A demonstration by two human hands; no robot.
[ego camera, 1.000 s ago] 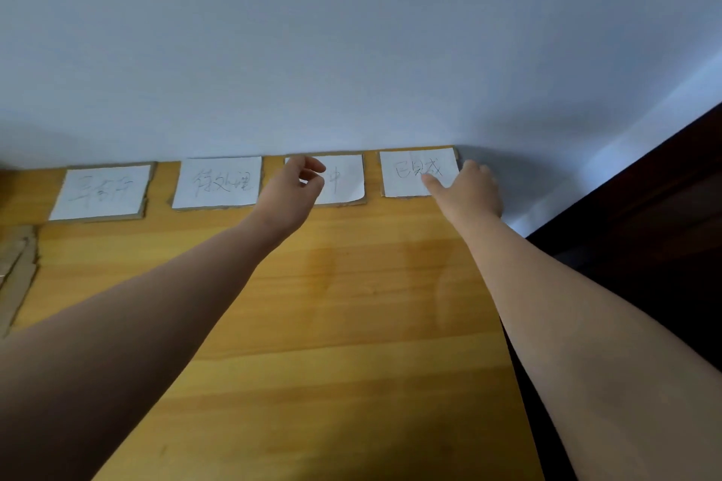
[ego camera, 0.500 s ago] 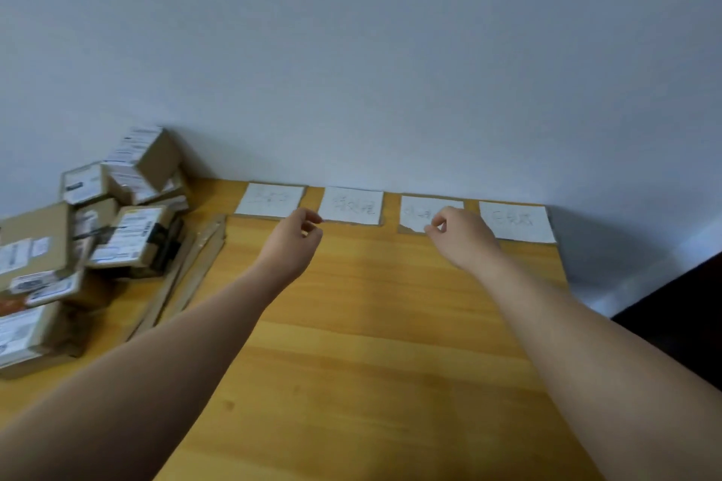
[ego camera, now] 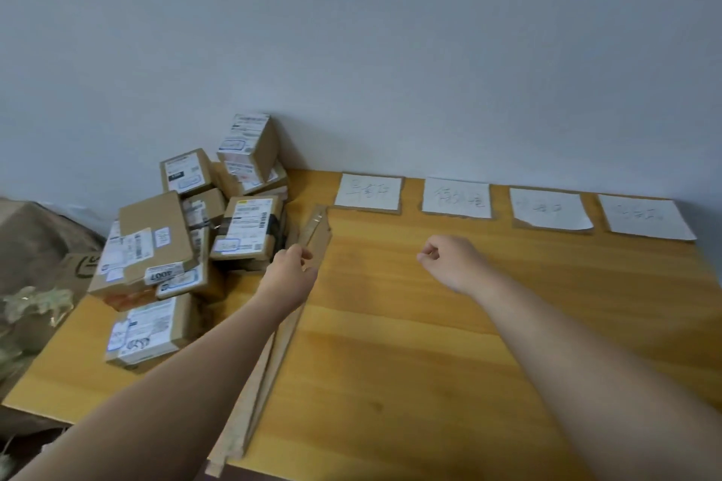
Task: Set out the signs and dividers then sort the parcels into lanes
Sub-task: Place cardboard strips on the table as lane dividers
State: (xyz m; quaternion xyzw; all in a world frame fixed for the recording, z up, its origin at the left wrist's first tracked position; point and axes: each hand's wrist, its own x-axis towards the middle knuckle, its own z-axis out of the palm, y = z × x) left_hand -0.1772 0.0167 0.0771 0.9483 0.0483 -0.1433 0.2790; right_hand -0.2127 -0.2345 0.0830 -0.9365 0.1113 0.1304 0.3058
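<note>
Several white paper signs on cardboard backing lie in a row along the table's back edge, from the leftmost sign (ego camera: 369, 191) to the rightmost sign (ego camera: 642, 216). A pile of brown parcels (ego camera: 187, 242) with shipping labels fills the table's left side. Long cardboard divider strips (ego camera: 269, 363) lie stacked beside the pile, running front to back. My left hand (ego camera: 291, 273) is over the strips' far part with its fingers curled; whether it grips them I cannot tell. My right hand (ego camera: 449, 262) hovers over bare wood with curled fingers and holds nothing.
The wooden table (ego camera: 449, 383) stands against a pale wall. To its left, off the table, are a brown cardboard box (ego camera: 39, 242) and some dried leaves (ego camera: 35, 305). The table's right edge drops off just past the last sign.
Both hands have drawn back from the signs toward me. My left hand has moved left to the divider strips. The view has swung left, so the parcel pile shows.
</note>
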